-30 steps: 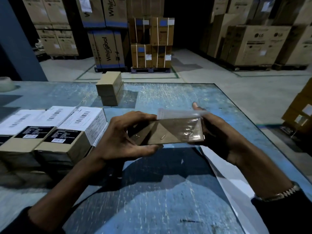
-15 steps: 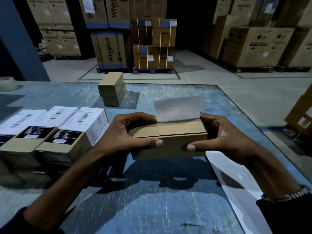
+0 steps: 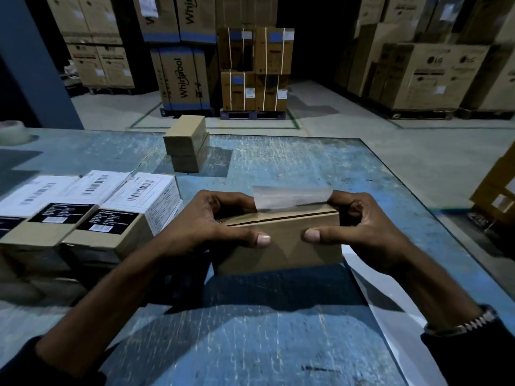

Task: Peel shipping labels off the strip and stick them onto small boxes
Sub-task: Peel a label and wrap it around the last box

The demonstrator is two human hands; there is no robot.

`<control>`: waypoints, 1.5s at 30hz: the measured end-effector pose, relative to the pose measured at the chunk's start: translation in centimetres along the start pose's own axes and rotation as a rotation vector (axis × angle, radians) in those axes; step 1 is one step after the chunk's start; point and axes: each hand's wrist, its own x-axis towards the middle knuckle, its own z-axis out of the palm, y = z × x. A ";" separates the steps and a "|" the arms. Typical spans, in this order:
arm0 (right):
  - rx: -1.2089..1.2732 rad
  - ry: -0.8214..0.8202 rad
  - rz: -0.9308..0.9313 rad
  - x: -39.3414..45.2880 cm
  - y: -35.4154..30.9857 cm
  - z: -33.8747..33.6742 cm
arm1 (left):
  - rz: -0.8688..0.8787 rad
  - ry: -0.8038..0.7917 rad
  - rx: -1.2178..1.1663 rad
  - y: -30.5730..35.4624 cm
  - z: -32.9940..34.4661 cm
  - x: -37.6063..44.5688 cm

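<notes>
At frame centre, left hand (image 3: 206, 227) and right hand (image 3: 367, 229) clasp the light, stiff box (image 3: 281, 240); its limp label (image 3: 291, 197) wants edge-pinching.

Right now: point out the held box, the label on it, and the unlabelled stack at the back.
held box (image 3: 281, 246), head view, front face below the thumbs.
label (image 3: 289, 197), head view, raised free flap.
unlabelled stack (image 3: 185, 143), head view, near face of top box.
</notes>
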 end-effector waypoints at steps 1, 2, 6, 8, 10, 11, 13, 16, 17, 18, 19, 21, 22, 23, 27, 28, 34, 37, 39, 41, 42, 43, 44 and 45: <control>-0.004 0.006 -0.003 0.0 0.0 0.1 | -0.011 -0.006 0.000 -0.1 -0.1 0.0; 0.004 0.012 -0.006 -0.1 -0.1 0.2 | -0.021 -0.006 0.000 -0.1 -0.2 0.0; 0.011 0.003 -0.038 -0.3 -0.6 0.2 | -0.021 -0.002 0.023 -0.2 -0.3 -0.1; -0.025 0.017 -0.055 -0.4 -0.7 0.1 | -0.017 0.012 0.011 -0.1 -0.3 -0.2; -0.053 0.036 -0.073 -0.5 -0.7 0.0 | -0.002 0.024 0.022 0.1 -0.3 -0.4; -0.059 0.036 -0.083 -0.5 -0.7 0.0 | 0.012 0.026 0.038 0.2 -0.2 -0.4; -0.048 0.023 -0.100 -0.5 -0.7 0.0 | 0.040 0.030 0.066 0.1 -0.2 -0.5; -0.026 -0.008 -0.119 -0.5 -0.4 -0.2 | 0.077 0.042 0.089 0.1 -0.2 -0.6; -0.027 -0.023 -0.121 -0.5 -0.4 -0.4 | 0.089 0.048 0.091 0.0 -0.2 -0.6; -0.041 -0.038 -0.119 -0.4 -0.4 -0.5 | 0.103 0.054 0.090 -0.1 -0.2 -0.6; -0.074 -0.053 -0.110 -0.5 -0.6 -0.7 | 0.122 0.060 0.096 -0.2 -0.2 -0.6; -0.195 -0.090 -0.089 -0.5 -0.8 -1.1 | 0.186 0.061 0.150 -0.5 -0.2 -0.5; -0.282 -0.107 -0.089 -0.5 -0.8 -1.2 | 0.213 0.049 0.188 -0.5 -0.1 -0.5; -0.379 -0.125 -0.102 -0.4 -0.7 -1.0 | 0.228 0.031 0.221 -0.5 0.0 -0.5; -0.505 -0.167 -0.132 -0.2 0.2 -0.5 | 0.196 0.004 0.261 -0.6 -0.1 -0.4; -0.479 -0.154 -0.146 -0.2 0.3 -0.3 | 0.185 0.005 0.256 -0.7 -0.1 -0.3; -0.345 -0.104 -0.185 -0.3 0.8 -0.2 | 0.168 0.015 0.225 -1.0 0.0 -0.1; -0.347 -0.100 -0.171 -0.3 1.0 -0.1 | 0.229 -0.022 0.277 -1.2 0.1 -0.2; -0.331 -0.110 -0.178 -0.2 1.2 0.1 | 0.284 -0.087 0.323 -1.2 0.2 -0.3; -0.295 -0.101 -0.184 -0.2 1.2 0.1 | 0.300 -0.125 0.353 -1.2 0.2 -0.2; -0.287 -0.090 -0.181 -0.1 1.0 0.1 | 0.303 -0.127 0.358 -1.2 0.2 -0.2; -0.295 -0.077 -0.175 -0.2 0.8 0.0 | 0.306 -0.123 0.357 -1.2 0.2 -0.2; -0.308 -0.063 -0.166 -0.2 0.6 0.0 | 0.303 -0.116 0.348 -1.2 0.2 -0.2; -0.318 -0.043 -0.157 -0.3 0.4 0.0 | 0.297 -0.104 0.332 -1.1 0.2 -0.3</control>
